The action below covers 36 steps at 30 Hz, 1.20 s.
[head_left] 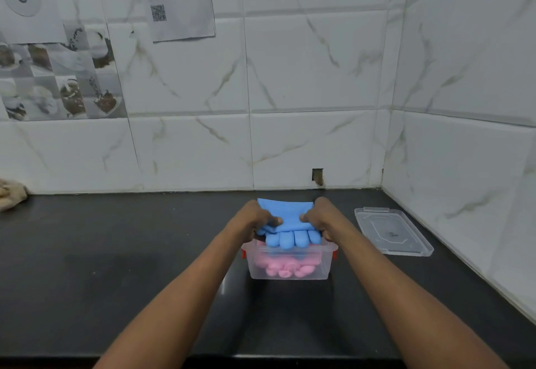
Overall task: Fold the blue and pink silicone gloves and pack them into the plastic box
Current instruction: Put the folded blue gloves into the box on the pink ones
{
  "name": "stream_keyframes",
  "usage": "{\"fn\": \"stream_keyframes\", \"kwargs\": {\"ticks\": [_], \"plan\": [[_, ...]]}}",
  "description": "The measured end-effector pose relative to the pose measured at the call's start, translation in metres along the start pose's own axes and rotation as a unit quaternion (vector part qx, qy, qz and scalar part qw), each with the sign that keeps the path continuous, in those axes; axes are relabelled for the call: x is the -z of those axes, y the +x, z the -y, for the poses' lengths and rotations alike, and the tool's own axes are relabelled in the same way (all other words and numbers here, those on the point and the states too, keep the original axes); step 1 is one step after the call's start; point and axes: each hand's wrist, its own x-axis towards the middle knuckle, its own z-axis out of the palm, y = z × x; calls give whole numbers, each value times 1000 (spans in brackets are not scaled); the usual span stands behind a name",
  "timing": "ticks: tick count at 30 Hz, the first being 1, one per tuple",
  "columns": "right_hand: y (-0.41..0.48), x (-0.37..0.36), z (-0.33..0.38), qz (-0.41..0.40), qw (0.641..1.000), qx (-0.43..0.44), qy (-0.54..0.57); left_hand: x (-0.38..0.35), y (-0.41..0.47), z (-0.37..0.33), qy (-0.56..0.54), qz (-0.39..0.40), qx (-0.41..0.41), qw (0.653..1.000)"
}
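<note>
A clear plastic box point(290, 274) with red side clips stands on the black counter in front of me. Pink gloves point(285, 268) lie folded inside it, seen through the front wall. Above the box's opening I hold the folded blue gloves point(290, 218), their fingertips hanging over the box's near rim. My left hand point(255, 219) grips the left edge of the blue bundle, thumb on top. My right hand point(319, 216) grips the right edge the same way.
The box's clear lid point(391, 231) lies flat on the counter to the right, near the tiled side wall. A beige cloth point(11, 194) sits at the far left by the back wall. The black counter point(116, 252) runs to a front edge near me.
</note>
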Motion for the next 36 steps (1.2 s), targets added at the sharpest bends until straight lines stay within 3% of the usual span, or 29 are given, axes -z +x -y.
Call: {"fn": "stream_keyframes", "kwargs": {"ticks": [4, 6, 10, 12, 17, 20, 22, 28, 32, 36], "plan": [[0, -4, 9, 12, 993, -23, -120, -11, -2, 3, 24, -24, 5, 999], [-1, -7, 8, 5, 985, -20, -173, -15, -3, 9, 93, -38, -24, 995], [-9, -17, 4, -1, 963, 2, -269, -21, -5, 11, 334, -64, -79, 937], [-10, -21, 1, 12, 950, 10, -311, -23, -9, 6, 398, -48, -80, 913], [-11, -23, -1, 18, 950, 27, -310, -3, -25, -17, 424, -48, -168, 889], [-15, -24, 0, 19, 945, 39, -326, 9, -34, -20, 383, 59, -219, 895], [-19, -22, 2, 25, 927, 57, -370, 11, -35, -16, 402, 131, -205, 883], [-14, -18, 4, 43, 891, 105, -440, 4, -13, -12, 453, 141, -159, 866], [-14, -15, 0, 38, 890, 124, -437, 4, -6, -10, 476, 166, -138, 852], [-15, -1, 6, 64, 903, 126, -407, 2, 1, -5, 504, 138, -154, 839]]}}
